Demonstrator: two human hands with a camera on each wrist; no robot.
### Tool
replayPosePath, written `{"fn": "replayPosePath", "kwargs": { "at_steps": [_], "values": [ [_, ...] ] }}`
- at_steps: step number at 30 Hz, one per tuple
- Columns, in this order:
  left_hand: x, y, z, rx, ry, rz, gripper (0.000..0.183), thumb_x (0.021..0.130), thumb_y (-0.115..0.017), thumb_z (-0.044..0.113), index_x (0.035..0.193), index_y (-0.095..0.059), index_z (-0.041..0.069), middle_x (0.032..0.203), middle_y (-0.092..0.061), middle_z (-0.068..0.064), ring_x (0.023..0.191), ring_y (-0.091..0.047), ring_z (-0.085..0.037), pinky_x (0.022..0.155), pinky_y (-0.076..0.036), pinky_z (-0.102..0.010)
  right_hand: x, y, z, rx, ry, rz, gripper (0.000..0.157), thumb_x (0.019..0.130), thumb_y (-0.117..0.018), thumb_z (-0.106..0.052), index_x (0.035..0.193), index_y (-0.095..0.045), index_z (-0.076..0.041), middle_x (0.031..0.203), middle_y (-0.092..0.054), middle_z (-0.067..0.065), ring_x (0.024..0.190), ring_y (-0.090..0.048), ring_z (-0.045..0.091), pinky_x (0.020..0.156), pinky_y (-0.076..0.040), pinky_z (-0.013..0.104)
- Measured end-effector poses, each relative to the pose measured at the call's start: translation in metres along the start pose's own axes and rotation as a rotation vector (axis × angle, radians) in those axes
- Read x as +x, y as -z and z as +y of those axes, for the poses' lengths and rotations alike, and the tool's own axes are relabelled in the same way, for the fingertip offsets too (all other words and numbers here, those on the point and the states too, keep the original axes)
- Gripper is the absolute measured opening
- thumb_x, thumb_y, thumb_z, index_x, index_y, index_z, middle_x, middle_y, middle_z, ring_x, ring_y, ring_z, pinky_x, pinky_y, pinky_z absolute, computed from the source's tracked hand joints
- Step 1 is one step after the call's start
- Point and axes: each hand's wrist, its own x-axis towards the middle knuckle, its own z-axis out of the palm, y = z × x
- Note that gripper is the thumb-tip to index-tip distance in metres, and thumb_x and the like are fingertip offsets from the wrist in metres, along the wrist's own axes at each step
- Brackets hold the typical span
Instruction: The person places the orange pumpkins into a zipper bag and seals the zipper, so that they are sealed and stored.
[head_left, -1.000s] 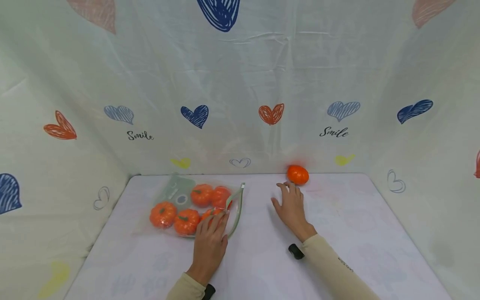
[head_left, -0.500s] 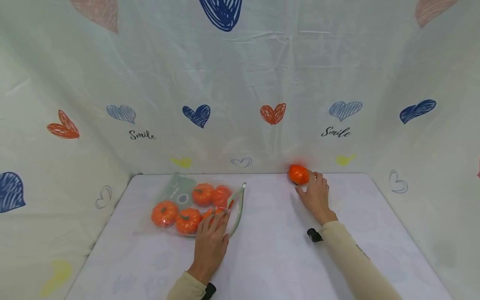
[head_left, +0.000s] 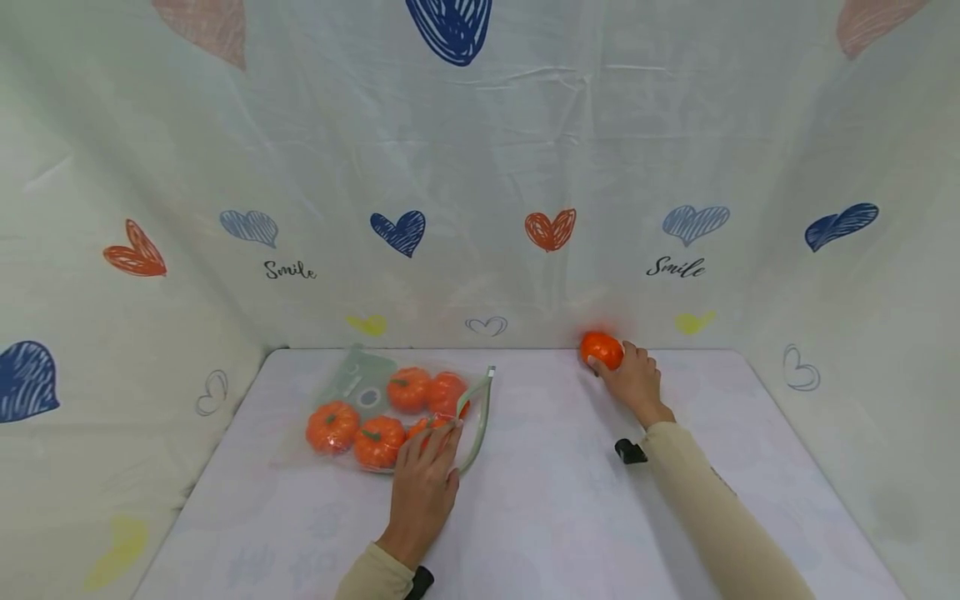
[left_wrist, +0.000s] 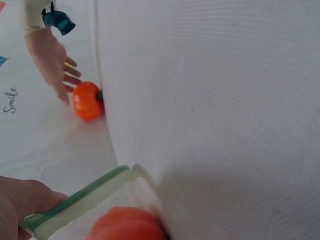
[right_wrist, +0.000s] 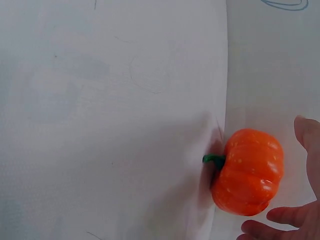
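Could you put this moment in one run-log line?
left hand: holds edge of clear bag | right hand: fingers spread beside lone pumpkin | bagged pumpkins: five visible

From the head, one camera faces forward-down over the table (head_left: 540, 500); nearer, both wrist views share one pumpkin (right_wrist: 250, 172).

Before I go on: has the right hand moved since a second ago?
Yes: in the head view, the right hand has moved rightward and forward, judged against the central orange heart.
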Motion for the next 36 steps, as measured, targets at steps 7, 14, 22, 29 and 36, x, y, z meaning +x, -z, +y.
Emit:
{"fn": "replayPosePath", "kwargs": {
  "at_steps": [7,14,22,29,36],
  "values": [
    [-0.001,0.001,0.0,0.002,0.006,-0.014,0.08,0.056,-0.1,-0.003,0.13,-0.073,0.003,0.126,-0.07,-0.009,0.112,-0.061,-0.034,0.094,-0.052,-0.049,0.008,-0.004,0.003,0.014,-0.02,-0.026,0.074,0.104,-0.06,-0.044,0.144,-0.043,0.016,0.134,-0.054,0.04,0.119,-0.053,0.055,0.104,-0.042,0.065],
    [-0.001,0.001,-0.001,0.001,0.005,-0.012,0.08,0.056,-0.099,-0.004,0.131,-0.073,0.003,0.126,-0.071,-0.009,0.113,-0.062,-0.035,0.094,-0.052,-0.05,0.011,-0.004,0.001,0.032,-0.054,-0.05,0.073,0.105,-0.058,-0.042,0.143,-0.041,0.017,0.134,-0.052,0.04,0.119,-0.052,0.055,0.105,-0.042,0.065],
    [-0.001,0.001,0.0,-0.011,0.005,-0.01,0.081,0.055,-0.1,-0.004,0.131,-0.073,0.002,0.126,-0.07,-0.01,0.114,-0.062,-0.037,0.093,-0.052,-0.05,0.014,-0.004,0.004,0.08,-0.099,-0.07,0.07,0.106,-0.057,-0.04,0.14,-0.038,0.019,0.135,-0.053,0.042,0.116,-0.056,0.056,0.103,-0.048,0.065],
    [-0.001,0.0,-0.001,-0.007,0.006,-0.008,0.081,0.055,-0.1,-0.004,0.131,-0.073,0.003,0.125,-0.071,-0.009,0.114,-0.062,-0.036,0.092,-0.052,-0.05,0.013,-0.007,0.008,0.131,-0.106,-0.053,0.071,0.105,-0.059,-0.038,0.145,-0.037,0.017,0.139,-0.053,0.041,0.119,-0.056,0.055,0.105,-0.047,0.065],
    [-0.002,0.001,-0.001,-0.005,0.01,-0.015,0.081,0.055,-0.101,-0.003,0.131,-0.073,0.003,0.126,-0.071,-0.009,0.115,-0.062,-0.036,0.093,-0.052,-0.05,0.002,-0.017,0.003,0.142,-0.069,-0.021,0.073,0.104,-0.063,-0.035,0.151,-0.037,0.014,0.142,-0.054,0.038,0.122,-0.053,0.054,0.108,-0.043,0.066]
  ]
}}
